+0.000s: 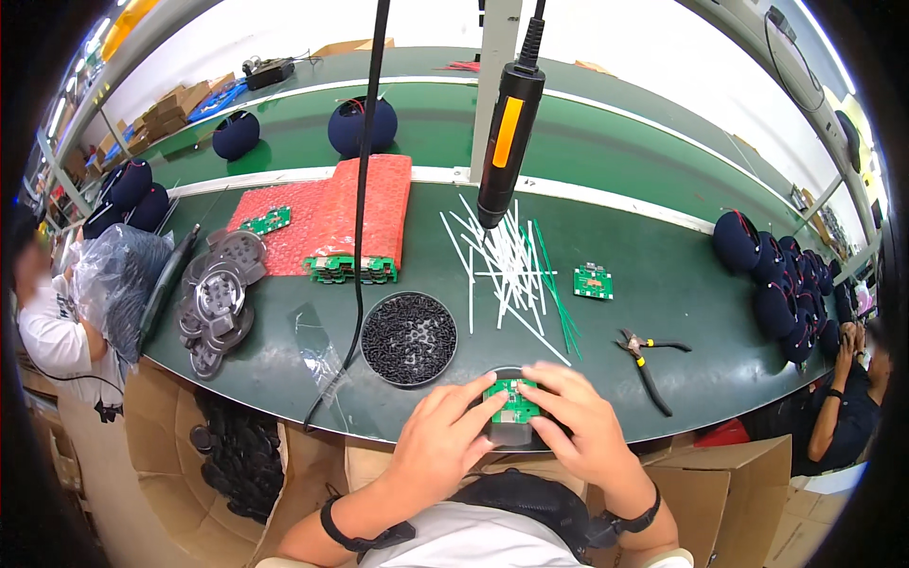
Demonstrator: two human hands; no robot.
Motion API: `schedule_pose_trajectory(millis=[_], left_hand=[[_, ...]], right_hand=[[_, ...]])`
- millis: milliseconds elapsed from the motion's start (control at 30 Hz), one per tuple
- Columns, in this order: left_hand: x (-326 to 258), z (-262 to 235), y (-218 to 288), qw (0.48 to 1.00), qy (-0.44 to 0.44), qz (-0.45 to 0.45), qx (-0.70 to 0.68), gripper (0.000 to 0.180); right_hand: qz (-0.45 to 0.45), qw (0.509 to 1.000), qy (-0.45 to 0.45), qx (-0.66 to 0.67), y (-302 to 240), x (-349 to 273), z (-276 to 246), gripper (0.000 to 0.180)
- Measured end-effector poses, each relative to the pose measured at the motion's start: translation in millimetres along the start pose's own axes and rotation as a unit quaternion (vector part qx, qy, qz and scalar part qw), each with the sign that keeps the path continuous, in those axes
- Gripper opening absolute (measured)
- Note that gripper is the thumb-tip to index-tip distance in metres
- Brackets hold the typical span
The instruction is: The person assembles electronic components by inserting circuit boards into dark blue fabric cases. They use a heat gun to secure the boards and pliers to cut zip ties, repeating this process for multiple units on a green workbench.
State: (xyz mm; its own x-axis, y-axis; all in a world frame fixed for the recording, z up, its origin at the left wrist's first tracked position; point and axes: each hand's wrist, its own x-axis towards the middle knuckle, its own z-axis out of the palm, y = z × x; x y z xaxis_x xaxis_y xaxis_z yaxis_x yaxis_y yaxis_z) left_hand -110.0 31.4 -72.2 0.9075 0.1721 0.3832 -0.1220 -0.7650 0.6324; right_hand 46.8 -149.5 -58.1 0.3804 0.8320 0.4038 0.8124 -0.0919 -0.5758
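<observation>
At the table's near edge, a green circuit board (514, 409) lies over a dark round base (511, 434). From its left side my left hand (440, 431) grips the board with bent fingers, a fingertip resting on its face. My right hand (584, 421) closes on the opposite side, thumb low and fingers at the upper edge. A round dish of small black screws or pins (409, 339) is just beyond my left hand. Farther off lie loose white strips (507, 270), thin green strips (561, 301) and a second green board (594, 282).
Yellow-and-black pliers (644, 364) lie right of my hands. A black electric screwdriver (511, 142) hangs overhead; a black cable (365, 189) crosses the table. Stacked boards in red bubble wrap (374, 213), grey plastic parts (222, 293) and dark blue round speakers (786, 284) stand around. Co-workers sit at both sides.
</observation>
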Motion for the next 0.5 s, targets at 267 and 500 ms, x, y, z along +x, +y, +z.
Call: schedule_pose_trajectory(millis=[267,500], left_hand=[[18.7,-0.5,10.0,0.994,0.045,-0.023,-0.1,0.035],[18.3,13.0,13.9,0.992,0.079,-0.019,-0.093,0.04]], right_hand=[[0.037,0.991,0.068,0.112,5.6,-5.9,12.6,0.039],[0.028,0.984,0.11,0.138,3.2,-10.5,16.0,0.037]])
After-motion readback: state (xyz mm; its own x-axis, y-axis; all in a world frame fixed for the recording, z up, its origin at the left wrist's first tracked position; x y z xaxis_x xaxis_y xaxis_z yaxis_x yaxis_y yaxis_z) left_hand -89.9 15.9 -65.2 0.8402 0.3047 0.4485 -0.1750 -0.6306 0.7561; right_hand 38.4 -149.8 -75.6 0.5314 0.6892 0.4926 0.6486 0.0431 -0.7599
